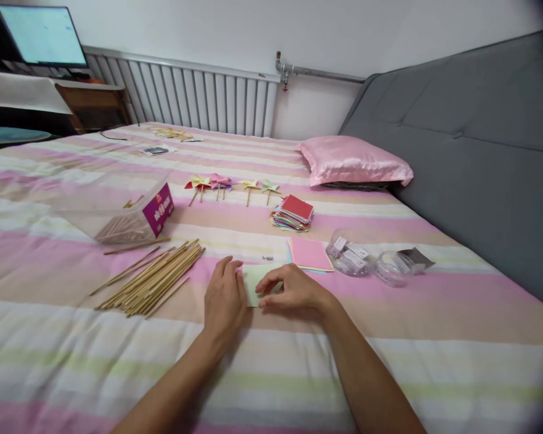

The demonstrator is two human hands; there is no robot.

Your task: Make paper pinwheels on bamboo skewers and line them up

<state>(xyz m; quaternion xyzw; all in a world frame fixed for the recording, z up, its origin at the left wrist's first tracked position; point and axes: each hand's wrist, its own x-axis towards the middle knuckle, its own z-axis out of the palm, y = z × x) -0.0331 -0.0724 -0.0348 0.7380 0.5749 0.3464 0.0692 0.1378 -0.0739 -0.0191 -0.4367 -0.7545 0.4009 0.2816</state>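
A pale green paper sheet (pixel 256 278) lies flat on the striped bed (pixel 434 361). My left hand (pixel 224 298) rests on its left edge with fingers pressing down. My right hand (pixel 294 289) lies across the sheet's right side, fingertips pinching or pressing the paper near its middle. A pink paper square (pixel 311 253) lies just beyond my right hand. A heap of wooden sticks (pixel 156 278) lies left of my left hand. A small metal pin (pixel 266 258) sits just past the green sheet.
A clear plastic box (pixel 117 208) with a purple label holds more sticks. Several finished paper pinwheels (pixel 228 184) lie in a row farther back. A stack of coloured paper (pixel 293 213), two small clear tubs (pixel 366 260), a pink pillow (pixel 353 160) and a grey headboard (pixel 479 132) are to the right.
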